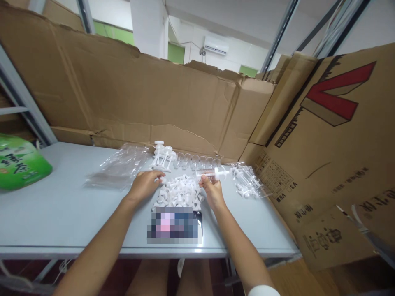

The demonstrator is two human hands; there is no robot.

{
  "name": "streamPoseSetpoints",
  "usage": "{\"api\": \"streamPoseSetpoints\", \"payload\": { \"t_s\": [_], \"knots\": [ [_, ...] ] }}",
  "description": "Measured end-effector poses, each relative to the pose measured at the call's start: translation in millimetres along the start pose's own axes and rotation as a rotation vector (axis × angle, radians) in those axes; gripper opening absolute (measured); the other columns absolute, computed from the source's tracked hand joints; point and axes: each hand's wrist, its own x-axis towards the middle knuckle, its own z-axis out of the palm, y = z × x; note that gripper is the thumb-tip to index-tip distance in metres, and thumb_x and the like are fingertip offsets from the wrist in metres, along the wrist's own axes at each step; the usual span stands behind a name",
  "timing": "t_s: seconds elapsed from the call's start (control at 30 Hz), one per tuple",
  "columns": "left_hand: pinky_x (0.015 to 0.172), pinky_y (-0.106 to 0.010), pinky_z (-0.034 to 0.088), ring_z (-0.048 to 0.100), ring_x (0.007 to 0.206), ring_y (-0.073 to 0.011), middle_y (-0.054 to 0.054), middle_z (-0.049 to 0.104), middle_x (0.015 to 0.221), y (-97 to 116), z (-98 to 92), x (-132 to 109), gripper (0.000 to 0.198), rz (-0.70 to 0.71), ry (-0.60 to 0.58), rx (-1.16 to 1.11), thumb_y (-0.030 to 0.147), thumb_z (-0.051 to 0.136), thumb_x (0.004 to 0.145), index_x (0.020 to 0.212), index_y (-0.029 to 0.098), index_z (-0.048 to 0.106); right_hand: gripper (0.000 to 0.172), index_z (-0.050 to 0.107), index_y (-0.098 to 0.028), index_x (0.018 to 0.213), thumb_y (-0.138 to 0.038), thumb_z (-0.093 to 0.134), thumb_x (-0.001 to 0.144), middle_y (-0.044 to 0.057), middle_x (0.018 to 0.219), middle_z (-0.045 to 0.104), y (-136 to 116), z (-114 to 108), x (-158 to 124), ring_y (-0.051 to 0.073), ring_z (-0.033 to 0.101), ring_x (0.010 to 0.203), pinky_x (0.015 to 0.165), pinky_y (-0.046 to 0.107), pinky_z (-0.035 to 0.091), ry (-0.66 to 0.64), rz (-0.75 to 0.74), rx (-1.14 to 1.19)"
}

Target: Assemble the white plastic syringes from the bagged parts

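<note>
My right hand (212, 191) is closed on a clear plastic syringe (210, 174) with a white end, held sideways above the table behind the small parts. My left hand (147, 183) reaches to the left edge of a pile of small white plastic parts (179, 192); its fingers are bent together, and what they hold, if anything, is too small to name. White plungers (163, 155) stand in a group just behind my left hand. A row of clear barrels (194, 161) stands to the right of them.
Flat clear plastic bags (119, 166) lie at left, and a bag of white and clear parts (248, 181) at right. A blurred-out phone (174, 224) lies near the front edge. A green container (23, 162) is far left. Cardboard (154, 98) walls the back and right.
</note>
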Motion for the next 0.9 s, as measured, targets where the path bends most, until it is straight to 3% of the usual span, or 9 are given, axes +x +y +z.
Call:
{"api": "streamPoseSetpoints", "payload": {
  "t_s": [0.13, 0.33, 0.4, 0.5, 0.6, 0.67, 0.77, 0.9],
  "knots": [
    [0.078, -0.031, 0.039, 0.061, 0.086, -0.0239, -0.004, 0.069, 0.090, -5.7, 0.3, -0.2, 0.030, -0.001, -0.100, 0.066, 0.023, 0.048, 0.070, 0.095, 0.024, 0.064, 0.026, 0.057, -0.016, 0.078, -0.031, 0.071, 0.061, -0.002, 0.063, 0.056, 2.5, -1.2, -0.5, 0.010, 0.053, 0.055, 0.052, 0.022, 0.043, 0.003, -0.003, -0.041],
    [0.072, -0.026, 0.040, 0.061, 0.083, -0.0200, -0.002, 0.068, 0.091, -10.6, 7.4, 0.3, 0.042, 0.010, -0.163, -0.044, 0.017, 0.045, 0.068, 0.107, 0.026, 0.058, 0.028, 0.057, -0.017, 0.080, -0.032, 0.070, 0.061, -0.002, 0.063, 0.056, 3.5, -2.1, -0.6, 0.011, 0.053, 0.055, 0.052, 0.023, 0.043, -0.001, 0.003, -0.076],
    [0.073, -0.027, 0.041, 0.061, 0.085, -0.0204, -0.003, 0.067, 0.093, -10.7, 7.6, 0.7, 0.044, 0.006, -0.128, -0.086, 0.015, 0.043, 0.068, 0.108, 0.026, 0.057, 0.027, 0.056, -0.017, 0.080, -0.032, 0.070, 0.061, -0.002, 0.063, 0.056, 3.2, -1.9, -0.8, 0.011, 0.053, 0.055, 0.053, 0.024, 0.043, 0.002, 0.006, -0.090],
    [0.079, -0.030, 0.040, 0.060, 0.087, -0.0205, -0.003, 0.065, 0.100, -4.3, 4.6, 1.3, 0.039, 0.024, 0.029, -0.193, 0.017, 0.041, 0.073, 0.107, 0.025, 0.058, 0.027, 0.057, -0.018, 0.080, -0.029, 0.071, 0.060, -0.002, 0.070, 0.059, 1.8, -0.7, -2.0, 0.012, 0.055, 0.064, 0.062, 0.024, 0.045, 0.001, -0.007, -0.095],
    [0.085, -0.033, 0.040, 0.058, 0.088, -0.0202, -0.005, 0.063, 0.102, 10.3, 2.1, 0.3, 0.029, 0.047, 0.126, -0.489, 0.028, 0.047, 0.076, 0.101, 0.022, 0.059, 0.030, 0.059, -0.019, 0.083, -0.026, 0.073, 0.057, 0.000, 0.083, 0.062, -1.0, 0.7, -3.7, 0.014, 0.058, 0.077, 0.075, 0.027, 0.045, -0.073, 0.001, -0.107],
    [0.086, -0.034, 0.041, 0.058, 0.091, -0.0213, -0.007, 0.064, 0.100, 21.8, 2.7, -2.1, 0.030, 0.047, 0.062, -0.819, 0.035, 0.051, 0.076, 0.100, 0.018, 0.059, 0.032, 0.061, -0.018, 0.084, -0.027, 0.074, 0.056, 0.002, 0.084, 0.064, -3.2, 1.1, -5.2, 0.016, 0.058, 0.080, 0.078, 0.029, 0.044, -0.156, 0.029, -0.123],
    [0.086, -0.038, 0.042, 0.060, 0.092, -0.0233, -0.011, 0.065, 0.098, 36.1, 5.1, -7.7, 0.038, 0.039, -0.156, -1.279, 0.042, 0.052, 0.078, 0.103, 0.015, 0.059, 0.039, 0.062, -0.019, 0.088, -0.029, 0.076, 0.053, 0.003, 0.085, 0.064, -5.7, 0.8, -9.0, 0.018, 0.059, 0.080, 0.076, 0.031, 0.045, -0.334, 0.112, -0.104],
    [0.093, -0.041, 0.037, 0.052, 0.108, -0.0278, -0.013, 0.057, 0.118, 45.8, 4.3, -15.5, 0.055, 0.128, -0.351, -1.470, 0.049, 0.060, 0.070, 0.114, 0.017, 0.056, 0.049, 0.061, -0.018, 0.094, -0.043, 0.074, 0.054, 0.003, 0.083, 0.065, -5.2, 1.0, -16.9, 0.017, 0.060, 0.078, 0.072, 0.030, 0.046, -0.626, 0.267, -0.090]
  ]
}}
